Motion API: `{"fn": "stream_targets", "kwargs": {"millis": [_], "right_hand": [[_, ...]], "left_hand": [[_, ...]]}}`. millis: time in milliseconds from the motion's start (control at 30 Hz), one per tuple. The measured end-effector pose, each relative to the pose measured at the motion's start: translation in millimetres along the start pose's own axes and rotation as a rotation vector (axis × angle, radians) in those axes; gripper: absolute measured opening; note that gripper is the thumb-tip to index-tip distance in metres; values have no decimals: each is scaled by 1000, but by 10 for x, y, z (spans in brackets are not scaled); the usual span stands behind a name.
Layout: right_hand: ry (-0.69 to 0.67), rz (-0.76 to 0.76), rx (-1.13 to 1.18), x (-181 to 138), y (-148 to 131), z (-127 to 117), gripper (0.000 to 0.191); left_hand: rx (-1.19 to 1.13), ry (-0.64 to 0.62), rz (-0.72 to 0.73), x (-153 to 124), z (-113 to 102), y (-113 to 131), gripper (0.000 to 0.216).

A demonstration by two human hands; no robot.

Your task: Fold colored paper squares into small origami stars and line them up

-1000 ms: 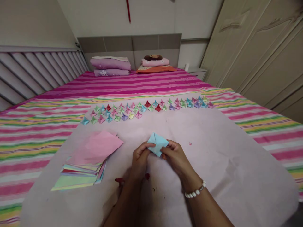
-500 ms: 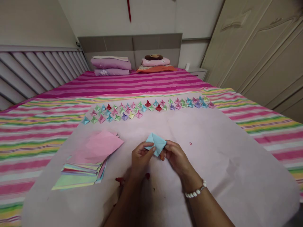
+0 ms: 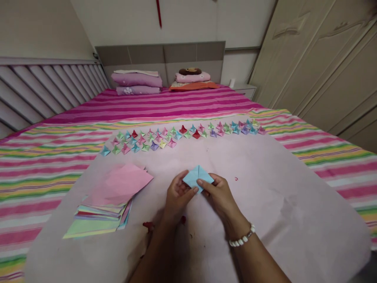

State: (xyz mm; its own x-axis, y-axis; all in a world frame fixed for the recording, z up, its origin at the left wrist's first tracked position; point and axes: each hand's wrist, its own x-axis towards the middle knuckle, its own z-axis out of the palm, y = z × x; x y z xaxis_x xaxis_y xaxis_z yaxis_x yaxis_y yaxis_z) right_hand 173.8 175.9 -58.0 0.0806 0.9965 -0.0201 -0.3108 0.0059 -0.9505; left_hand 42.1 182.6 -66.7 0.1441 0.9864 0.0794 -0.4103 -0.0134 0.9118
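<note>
A light-blue folded paper square (image 3: 198,174) is held up between both hands, one corner pointing away from me and a crease running down from that corner. My left hand (image 3: 179,193) grips its left side, thumb at the lower edge. My right hand (image 3: 218,192), with a white bead bracelet at the wrist, pinches it from the right, thumb pressed on the front face. Left of my hands lies a stack of coloured paper sheets (image 3: 118,184), pink on top, with green, yellow, red and blue edges showing below.
Several small folded paper pieces (image 3: 153,146) stand in rows along the far side of the pale board (image 3: 265,188). Red scraps (image 3: 149,226) lie near my left forearm. A striped bedspread (image 3: 332,157) surrounds the board; folded bedding (image 3: 138,80) sits by the headboard (image 3: 147,55).
The blue paper has turned and now shows a flatter face with its corner pointing away. My right thumb has moved onto its front, and my left thumb has slid to the lower edge.
</note>
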Motion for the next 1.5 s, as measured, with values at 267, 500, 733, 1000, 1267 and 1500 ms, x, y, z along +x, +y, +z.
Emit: {"fn": "stream_targets", "kwargs": {"millis": [267, 500, 733, 1000, 1267, 1500], "right_hand": [[44, -8, 43, -23, -42, 20, 25], [-127, 23, 80, -39, -19, 26, 27], [-184, -5, 226, -32, -86, 22, 28], [-229, 52, 271, -53, -73, 9, 35], [-221, 43, 247, -40, -62, 2, 17], [43, 36, 220, 15, -74, -34, 17]], "left_hand": [[151, 12, -25, -23, 22, 16, 18], [52, 142, -46, 14, -15, 51, 23], [-336, -3, -281, 5, -16, 125, 25], [-268, -143, -445, -42, 3, 201, 16], [-275, -125, -456, -47, 18, 99, 22], [-318, -11, -218, 33, 33, 54, 49]]}}
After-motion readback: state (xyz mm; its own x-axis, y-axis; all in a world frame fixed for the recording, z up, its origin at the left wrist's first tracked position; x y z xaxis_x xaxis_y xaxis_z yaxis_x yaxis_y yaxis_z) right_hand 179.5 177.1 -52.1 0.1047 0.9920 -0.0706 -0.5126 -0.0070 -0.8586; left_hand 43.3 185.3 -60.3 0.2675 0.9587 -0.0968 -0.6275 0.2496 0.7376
